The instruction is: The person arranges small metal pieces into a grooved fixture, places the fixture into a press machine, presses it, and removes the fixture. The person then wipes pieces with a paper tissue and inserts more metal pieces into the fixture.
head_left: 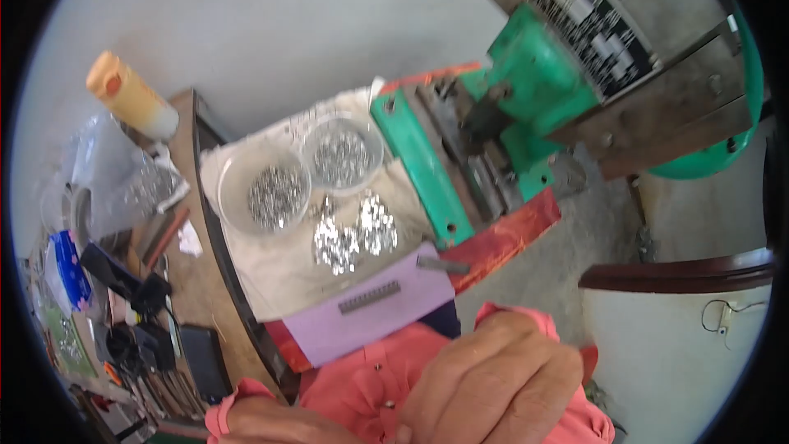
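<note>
My right hand (493, 378) is raised close to the camera, in front of the salmon shirt, its fingers curled closed. Whatever they may hold is hidden behind them. Low at the frame's bottom edge, only the back of my left hand (283, 425) shows; its fingers are out of sight. Beyond the hands, a purple sheet (312, 337) carries a dark notched metal bar (370, 298) and a small flat metal strip (442, 265). Two loose piles of shiny metal pieces (337, 247) lie on a cream cloth (255, 288), beside two plastic tubs (232, 197) holding small metal parts.
A green press (427, 173) stands on a red-edged surface at the right. On the left, a wooden table (193, 279) bears a yellow bottle (136, 99), a plastic bag (123, 168), a black case (205, 362) and several tools. A dark rail (674, 277) crosses the far right.
</note>
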`<state>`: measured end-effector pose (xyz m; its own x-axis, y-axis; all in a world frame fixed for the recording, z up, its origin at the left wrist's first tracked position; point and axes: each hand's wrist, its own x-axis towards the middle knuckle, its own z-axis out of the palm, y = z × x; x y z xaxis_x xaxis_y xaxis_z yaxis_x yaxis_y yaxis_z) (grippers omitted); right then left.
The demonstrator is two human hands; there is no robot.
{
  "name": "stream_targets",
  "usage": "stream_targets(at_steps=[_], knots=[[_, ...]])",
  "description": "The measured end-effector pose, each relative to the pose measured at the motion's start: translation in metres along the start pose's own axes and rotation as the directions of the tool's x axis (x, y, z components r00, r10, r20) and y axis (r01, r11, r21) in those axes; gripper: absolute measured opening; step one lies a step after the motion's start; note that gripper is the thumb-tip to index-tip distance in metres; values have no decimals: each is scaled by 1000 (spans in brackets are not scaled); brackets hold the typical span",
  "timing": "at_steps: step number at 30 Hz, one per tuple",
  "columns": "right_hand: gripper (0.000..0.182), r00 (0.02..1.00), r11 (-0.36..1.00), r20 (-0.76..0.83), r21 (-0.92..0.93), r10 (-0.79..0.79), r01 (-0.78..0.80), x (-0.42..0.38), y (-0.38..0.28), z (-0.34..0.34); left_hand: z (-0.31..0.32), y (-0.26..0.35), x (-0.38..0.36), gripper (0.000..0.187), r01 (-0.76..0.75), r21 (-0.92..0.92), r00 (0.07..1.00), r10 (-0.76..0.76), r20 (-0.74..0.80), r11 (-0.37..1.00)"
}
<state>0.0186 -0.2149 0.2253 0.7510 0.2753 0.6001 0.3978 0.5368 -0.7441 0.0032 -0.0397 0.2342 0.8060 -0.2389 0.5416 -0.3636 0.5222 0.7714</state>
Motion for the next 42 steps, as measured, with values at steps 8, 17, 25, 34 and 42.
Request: stream_targets(at_steps=[8,17,25,34,42], knots=[[8,980,908,-36,-384,-195,167,0,-14,7,10,-4,1,18,-255,320,933,319,-167,913],[10,923,771,174,-510,-342,382,1,-5,-2,-20,7,-8,13,-260,293,961,219,167,920],[14,821,614,325,-547,-470,569,-9,15,-8,-26,-12,-14,13,-372,247,927,347,140,895],[22,918,722,-397,-634,3,-276,-75,76,-23,-46,-84,-37,17,250,649,968,-188,-165,718],[36,866,721,-499,-613,-34,-325,-123,89,-33,-37,-143,-59,20,262,606,964,-167,-209,752]])
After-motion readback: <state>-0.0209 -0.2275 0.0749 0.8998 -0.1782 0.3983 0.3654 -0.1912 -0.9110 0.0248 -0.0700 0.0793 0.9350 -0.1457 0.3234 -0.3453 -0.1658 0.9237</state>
